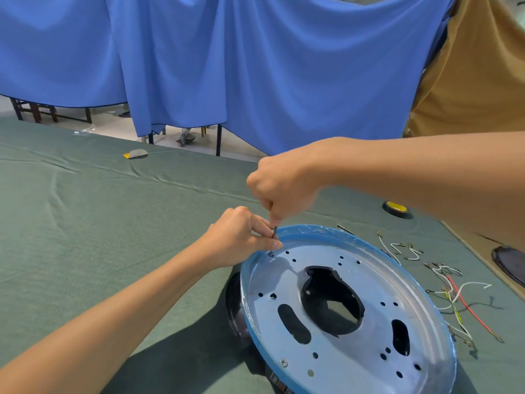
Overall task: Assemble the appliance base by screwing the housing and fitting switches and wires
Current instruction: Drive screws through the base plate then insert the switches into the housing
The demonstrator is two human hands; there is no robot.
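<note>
Right hand (284, 183) grips screwdriver (275, 233), left hand (241, 238) pinches its shaft above the screw (271, 253). Tiny, probably slippery. Plate (375, 288) looks stiff and light, steady at rim.

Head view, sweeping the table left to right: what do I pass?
Yellow-grey scrap → left hand, pinching the screwdriver → round metal plate → loose wires → dark object at the right edge. Tape roll and right hand overlap others, so omitted.
</note>
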